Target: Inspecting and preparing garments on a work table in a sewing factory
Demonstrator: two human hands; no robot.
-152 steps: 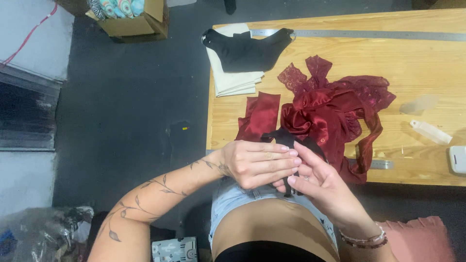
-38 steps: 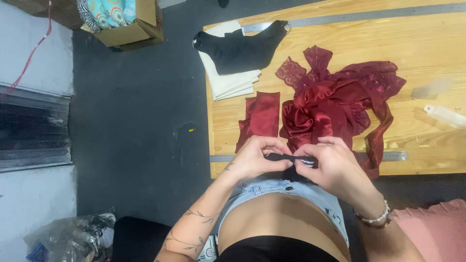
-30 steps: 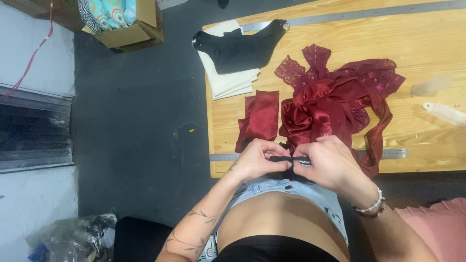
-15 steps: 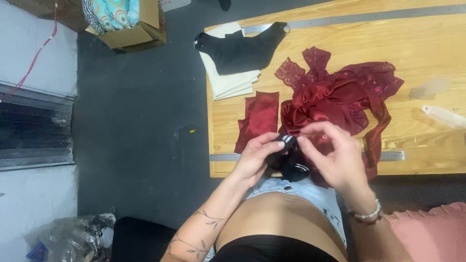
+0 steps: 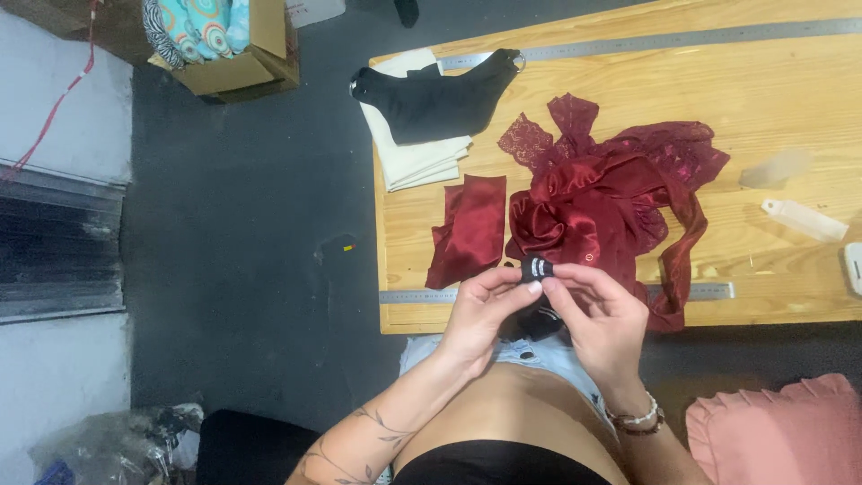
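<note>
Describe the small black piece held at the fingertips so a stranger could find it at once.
Start at the wooden table and its near edge, where a metal ruler lies. Just in front of it the left hand and right hand meet, pinching a small black piece between the fingertips. Unlike the shiny red satin fabric behind it, it is black with short white marks.

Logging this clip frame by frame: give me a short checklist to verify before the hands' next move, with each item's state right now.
1. Small black piece with white stripes pinched between both hands: ok.
2. Left hand fingers on it: ok.
3. Right hand fingers on it: ok.
4. Piece held apart from the red satin fabric: cannot tell.
5. Metal ruler lying flat on the wooden table: ok.
6. Underside of the piece visible: not ok.
</note>
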